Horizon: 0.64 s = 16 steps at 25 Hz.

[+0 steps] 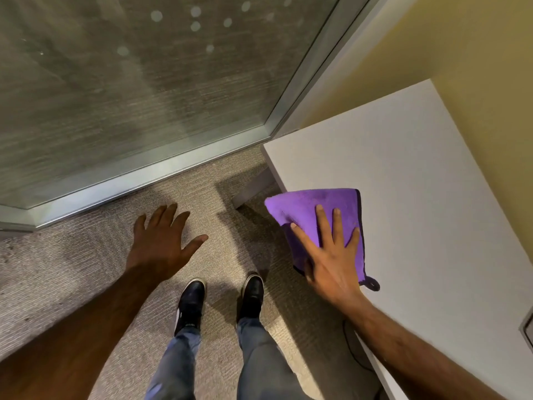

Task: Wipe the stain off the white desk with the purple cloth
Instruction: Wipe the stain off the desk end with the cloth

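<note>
The purple cloth (314, 206) lies folded on the near left edge of the white desk (418, 183), one corner hanging over the edge. My right hand (328, 255) presses flat on the cloth with fingers spread. A dark loop of the cloth sticks out beside my wrist. My left hand (164, 241) hovers open over the carpet, left of the desk, holding nothing. I can see no stain on the bare desk surface.
A frosted glass wall with a metal frame (161, 166) runs along the left and back. A yellow wall (490, 82) borders the desk on the right. My feet in dark shoes (219, 298) stand on grey carpet. A grey fitting (527, 330) sits at the desk's right edge.
</note>
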Each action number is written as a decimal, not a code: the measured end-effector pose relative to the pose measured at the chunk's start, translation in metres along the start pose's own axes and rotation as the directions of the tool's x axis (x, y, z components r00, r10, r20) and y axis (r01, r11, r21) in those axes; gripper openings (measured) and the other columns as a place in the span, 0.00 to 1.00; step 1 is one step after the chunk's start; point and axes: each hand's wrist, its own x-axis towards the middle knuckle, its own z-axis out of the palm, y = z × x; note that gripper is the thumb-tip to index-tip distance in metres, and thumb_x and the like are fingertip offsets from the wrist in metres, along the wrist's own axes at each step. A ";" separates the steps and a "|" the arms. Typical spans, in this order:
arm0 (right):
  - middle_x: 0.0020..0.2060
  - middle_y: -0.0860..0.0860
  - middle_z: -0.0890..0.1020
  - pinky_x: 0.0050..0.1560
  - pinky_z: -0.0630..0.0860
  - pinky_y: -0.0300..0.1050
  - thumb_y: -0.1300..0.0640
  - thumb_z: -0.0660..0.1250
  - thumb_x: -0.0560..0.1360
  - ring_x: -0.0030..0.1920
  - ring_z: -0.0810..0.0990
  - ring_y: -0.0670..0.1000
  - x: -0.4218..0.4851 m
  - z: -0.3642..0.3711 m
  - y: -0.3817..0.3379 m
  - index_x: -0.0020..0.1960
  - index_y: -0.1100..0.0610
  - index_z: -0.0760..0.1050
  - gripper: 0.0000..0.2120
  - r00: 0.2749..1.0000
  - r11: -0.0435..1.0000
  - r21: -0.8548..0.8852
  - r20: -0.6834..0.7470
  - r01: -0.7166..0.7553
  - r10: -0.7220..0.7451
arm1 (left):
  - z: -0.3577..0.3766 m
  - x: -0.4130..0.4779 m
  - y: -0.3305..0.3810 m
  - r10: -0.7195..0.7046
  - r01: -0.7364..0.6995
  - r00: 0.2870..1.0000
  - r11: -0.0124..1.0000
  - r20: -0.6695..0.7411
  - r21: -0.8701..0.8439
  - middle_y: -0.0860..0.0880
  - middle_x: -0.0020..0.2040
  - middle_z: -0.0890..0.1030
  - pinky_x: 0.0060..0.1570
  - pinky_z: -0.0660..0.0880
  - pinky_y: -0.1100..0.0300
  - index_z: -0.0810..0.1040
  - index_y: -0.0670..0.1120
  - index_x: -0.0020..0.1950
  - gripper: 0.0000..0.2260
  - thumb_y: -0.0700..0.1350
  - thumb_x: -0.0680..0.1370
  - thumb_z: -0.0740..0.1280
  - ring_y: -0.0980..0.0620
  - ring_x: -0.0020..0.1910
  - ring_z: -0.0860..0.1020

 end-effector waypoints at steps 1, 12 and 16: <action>0.80 0.59 0.47 0.63 0.58 0.84 0.51 0.70 0.70 0.78 0.45 0.70 -0.004 0.001 -0.001 0.79 0.42 0.52 0.43 1.000 1.000 0.011 -0.002 -0.020 0.020 | 0.000 0.001 0.001 0.005 -0.005 1.000 1.000 0.001 0.005 0.45 0.79 0.59 0.74 0.50 0.40 0.63 0.50 0.76 0.40 0.73 0.73 0.42 0.45 0.79 0.54; 0.80 0.55 0.40 0.69 0.49 0.81 0.64 0.62 0.80 0.78 0.36 0.67 0.069 -0.018 -0.024 0.79 0.41 0.45 0.39 1.000 0.995 0.101 -0.010 -0.010 0.011 | 0.000 0.014 0.015 0.094 -0.094 0.996 0.995 -0.005 0.042 0.44 0.79 0.61 0.73 0.51 0.40 0.64 0.51 0.76 0.37 0.72 0.74 0.47 0.45 0.78 0.56; 0.80 0.54 0.42 0.69 0.53 0.79 0.67 0.61 0.78 0.78 0.38 0.66 0.023 -0.011 -0.014 0.79 0.45 0.55 0.35 0.999 0.994 0.102 -0.029 0.043 -0.040 | 0.000 0.012 0.020 0.131 -0.132 0.991 0.988 0.011 0.074 0.44 0.78 0.62 0.73 0.52 0.39 0.64 0.51 0.75 0.38 0.72 0.74 0.47 0.44 0.78 0.57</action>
